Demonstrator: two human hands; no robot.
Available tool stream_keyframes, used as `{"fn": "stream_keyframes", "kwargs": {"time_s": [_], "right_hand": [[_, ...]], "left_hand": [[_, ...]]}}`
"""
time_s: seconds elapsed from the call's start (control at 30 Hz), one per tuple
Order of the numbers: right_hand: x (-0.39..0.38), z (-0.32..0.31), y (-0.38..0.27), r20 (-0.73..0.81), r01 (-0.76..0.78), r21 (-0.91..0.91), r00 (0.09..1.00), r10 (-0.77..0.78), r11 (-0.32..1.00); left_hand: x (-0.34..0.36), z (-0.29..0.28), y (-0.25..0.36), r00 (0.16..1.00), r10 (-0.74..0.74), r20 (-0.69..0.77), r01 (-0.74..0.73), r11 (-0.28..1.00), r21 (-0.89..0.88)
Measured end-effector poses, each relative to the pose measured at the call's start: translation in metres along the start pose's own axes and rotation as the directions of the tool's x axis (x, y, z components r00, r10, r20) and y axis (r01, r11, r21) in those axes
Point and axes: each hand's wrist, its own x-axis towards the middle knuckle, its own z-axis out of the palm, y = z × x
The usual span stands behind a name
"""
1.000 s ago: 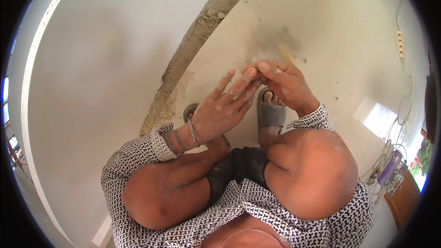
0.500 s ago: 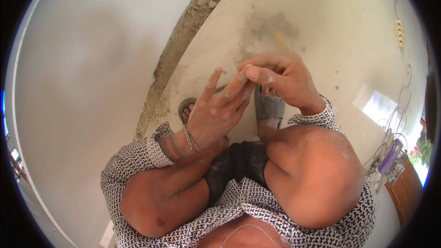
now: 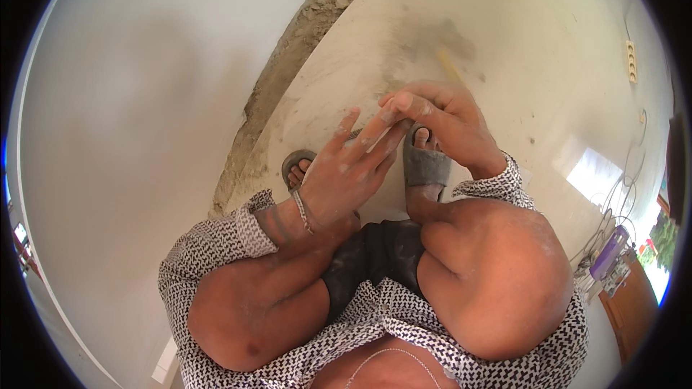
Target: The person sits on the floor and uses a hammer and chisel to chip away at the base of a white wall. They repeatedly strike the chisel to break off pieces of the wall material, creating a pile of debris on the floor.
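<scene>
My left hand (image 3: 342, 173) is dusted with pale powder, its fingers stretched out and the little finger spread apart. No object shows in it. At its fingertips, my right hand (image 3: 461, 126) is closed in a pinch, with the thumb on one side and the fingers curled over the other. Part of the right fingers is hidden behind the left fingertips. Both hands are raised in front of my bent knees, above my grey sandals (image 3: 427, 166).
A rough strip of broken mortar (image 3: 288, 43) runs between the pale wall (image 3: 130, 137) and the dusty floor (image 3: 512, 50). A blurred yellow stick (image 3: 450, 65) lies beyond my hands. Rightward are a power strip (image 3: 631, 61), loose cables (image 3: 613, 194) and a purple cylindrical object (image 3: 610, 252).
My right thumb has slid a little along the left fingertips. Both hands have shifted slightly, and more of the sandal on the right now shows.
</scene>
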Motion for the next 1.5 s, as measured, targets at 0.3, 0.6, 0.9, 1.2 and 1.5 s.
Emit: {"fn": "stream_keyframes", "kwargs": {"time_s": [0.3, 0.6, 0.9, 1.2, 1.5], "right_hand": [[0.023, -0.002, 0.16, -0.189, 0.006, -0.761, 0.955, -0.231, 0.649], [0.019, 0.009, 0.184, -0.006, 0.13, -0.882, 0.958, -0.285, 0.454], [0.024, 0.004, 0.18, 0.08, 0.166, -0.919, 0.967, -0.243, 0.357], [0.028, 0.017, 0.171, 0.015, 0.048, -0.932, 0.995, -0.096, 0.359], [0.036, -0.001, 0.156, 0.204, 0.189, -0.913, 0.979, 0.003, 0.361]], "left_hand": [[-0.071, 0.08, -0.029, 0.909, -0.097, 0.406, 0.268, 0.881, -0.389], [-0.138, 0.14, -0.065, 0.834, -0.551, 0.025, 0.542, 0.811, -0.221], [-0.157, 0.186, -0.165, 0.826, -0.564, 0.001, 0.536, 0.784, -0.312], [-0.168, 0.089, -0.145, 0.481, -0.606, 0.633, 0.759, 0.649, 0.045], [-0.239, 0.107, -0.098, 0.694, -0.707, 0.136, 0.719, 0.668, -0.195]]}}
